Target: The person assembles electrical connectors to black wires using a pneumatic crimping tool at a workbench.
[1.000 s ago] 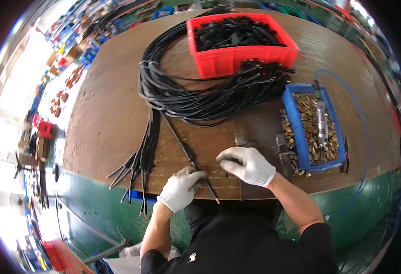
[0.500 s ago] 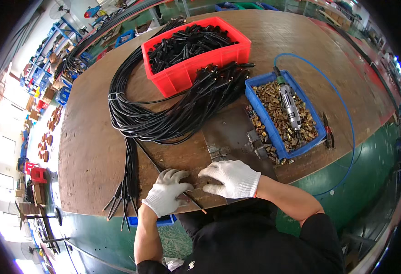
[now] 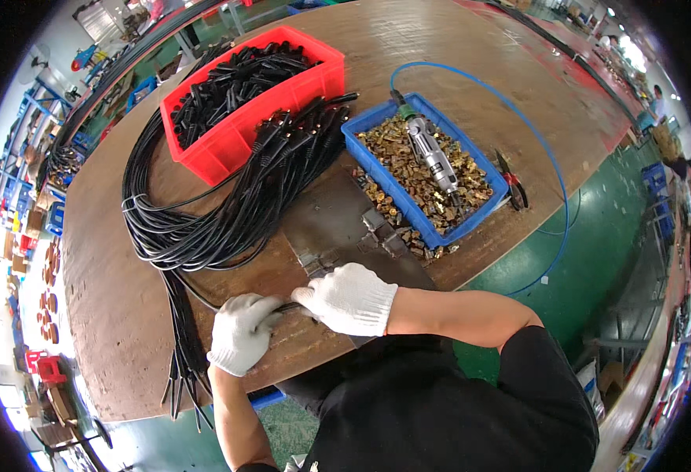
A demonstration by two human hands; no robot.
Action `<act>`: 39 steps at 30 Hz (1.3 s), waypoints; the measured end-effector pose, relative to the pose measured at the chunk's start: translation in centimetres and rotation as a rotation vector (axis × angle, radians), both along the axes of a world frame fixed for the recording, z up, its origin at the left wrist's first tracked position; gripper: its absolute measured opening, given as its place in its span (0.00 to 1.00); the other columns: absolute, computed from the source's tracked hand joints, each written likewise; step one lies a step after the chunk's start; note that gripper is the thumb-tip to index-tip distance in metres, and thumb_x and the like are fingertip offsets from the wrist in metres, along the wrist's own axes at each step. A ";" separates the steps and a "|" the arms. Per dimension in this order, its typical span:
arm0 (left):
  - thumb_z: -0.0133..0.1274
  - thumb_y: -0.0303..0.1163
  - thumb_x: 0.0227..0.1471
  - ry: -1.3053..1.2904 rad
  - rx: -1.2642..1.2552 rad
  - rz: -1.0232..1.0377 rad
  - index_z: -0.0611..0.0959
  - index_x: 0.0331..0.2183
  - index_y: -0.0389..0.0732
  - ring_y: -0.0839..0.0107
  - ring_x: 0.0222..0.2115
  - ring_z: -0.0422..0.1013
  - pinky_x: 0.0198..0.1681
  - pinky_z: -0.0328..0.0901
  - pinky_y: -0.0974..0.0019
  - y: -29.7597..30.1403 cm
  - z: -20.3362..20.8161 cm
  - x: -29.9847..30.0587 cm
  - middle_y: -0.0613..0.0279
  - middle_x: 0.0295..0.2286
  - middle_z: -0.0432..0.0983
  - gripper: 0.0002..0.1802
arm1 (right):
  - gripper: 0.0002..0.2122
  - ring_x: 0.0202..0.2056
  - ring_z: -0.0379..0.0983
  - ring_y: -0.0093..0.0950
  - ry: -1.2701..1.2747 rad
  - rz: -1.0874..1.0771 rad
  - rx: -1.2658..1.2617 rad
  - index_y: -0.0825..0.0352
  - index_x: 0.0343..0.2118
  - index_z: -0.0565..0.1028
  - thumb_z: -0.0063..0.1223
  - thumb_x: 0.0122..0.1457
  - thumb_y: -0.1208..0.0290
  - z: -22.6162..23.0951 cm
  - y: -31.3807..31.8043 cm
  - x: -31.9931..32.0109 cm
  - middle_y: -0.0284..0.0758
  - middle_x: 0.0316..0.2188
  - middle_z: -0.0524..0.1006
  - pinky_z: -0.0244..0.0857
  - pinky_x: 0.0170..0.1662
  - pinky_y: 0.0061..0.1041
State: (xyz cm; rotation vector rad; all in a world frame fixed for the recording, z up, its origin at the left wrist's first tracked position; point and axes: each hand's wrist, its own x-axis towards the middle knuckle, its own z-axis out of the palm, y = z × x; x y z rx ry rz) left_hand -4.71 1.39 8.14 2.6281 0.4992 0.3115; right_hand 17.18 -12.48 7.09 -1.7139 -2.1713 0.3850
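My left hand (image 3: 242, 332), in a white knitted glove, is closed around a single black cable (image 3: 288, 307) near the table's front edge. My right hand (image 3: 347, 299), gloved the same way, pinches that cable a short way to the right; its fingertips partly cover the cable's end. A large coiled bundle of black cables (image 3: 196, 228) lies just beyond my left hand. Its loose cut ends (image 3: 179, 346) hang over the front edge on the left. Small metal blocks (image 3: 382, 232) sit on a dark plate (image 3: 326, 216) beyond my right hand.
Behind the bundle stands a red bin (image 3: 227, 145) of black tubular parts. To the right, a blue tray (image 3: 393, 185) holds brass fittings, with a silver air tool (image 3: 433, 157) lying on them. Its blue hose (image 3: 546, 149) loops past red-handled pliers (image 3: 513, 185) and over the table edge.
The hands have come together on the cable; my right hand now grips it. My left hand has closed round it. The whole view has shifted, so the table appears further left.
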 end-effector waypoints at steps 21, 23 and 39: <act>0.61 0.27 0.58 -0.061 -0.158 0.073 0.86 0.42 0.41 0.45 0.33 0.80 0.38 0.74 0.51 -0.8 -1.4 2.7 0.50 0.33 0.82 0.09 | 0.11 0.42 0.83 0.39 -0.107 -0.398 -0.102 0.58 0.45 0.84 0.61 0.61 0.66 6.3 -6.0 20.0 0.34 0.43 0.84 0.77 0.46 0.41; 0.62 0.27 0.58 -0.065 -0.163 0.076 0.87 0.42 0.41 0.46 0.33 0.80 0.37 0.74 0.52 -0.9 -1.7 3.1 0.50 0.33 0.82 0.09 | 0.11 0.43 0.82 0.39 -0.223 -0.241 -0.016 0.57 0.45 0.83 0.62 0.60 0.66 4.5 -6.4 21.2 0.33 0.43 0.83 0.77 0.48 0.40; 0.61 0.30 0.60 -0.047 -0.111 0.154 0.86 0.56 0.55 0.48 0.30 0.79 0.34 0.73 0.51 -1.4 -1.8 3.1 0.52 0.30 0.80 0.22 | 0.06 0.37 0.80 0.36 -0.283 0.072 0.190 0.59 0.32 0.80 0.65 0.51 0.73 3.3 -4.5 22.0 0.32 0.33 0.82 0.76 0.42 0.36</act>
